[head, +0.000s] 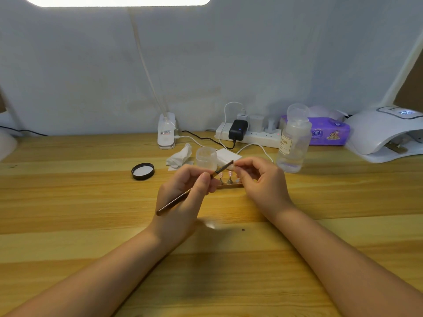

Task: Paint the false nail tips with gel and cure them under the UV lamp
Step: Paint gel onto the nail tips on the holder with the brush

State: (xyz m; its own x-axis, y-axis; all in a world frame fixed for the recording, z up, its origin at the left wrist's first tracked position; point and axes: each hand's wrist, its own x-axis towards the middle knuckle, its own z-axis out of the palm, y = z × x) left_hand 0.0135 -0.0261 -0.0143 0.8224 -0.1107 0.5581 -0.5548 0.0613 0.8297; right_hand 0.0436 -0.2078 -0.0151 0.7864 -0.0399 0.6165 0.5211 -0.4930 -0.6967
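The left hand (187,191) pinches a brush (194,186) like a pen, its bristle end raised toward the right hand (258,179). The right hand's fingertips (238,171) are curled in to pinch a small nail tip (231,167) right at the bristles; the tip itself is too small to make out well. Holding it up close likely steadies it for a fine gel stroke.

Just behind and below the hands, a wooden holder (230,185) carries more tips on little stands, pink ones showing between the hands. An open jar (206,158), probably the gel, stands just beyond, its black lid (143,171) lying off to the left, so dipping takes little reach. A crumpled tissue (179,156) and a clear bottle (294,143) sit near.

The UV lamp (384,133) waits at the far right of the counter (68,202), its display lit, well apart from the hands. A power strip (249,135), a purple tissue pack (329,131) and a desk lamp base (166,132) line the pale wall.
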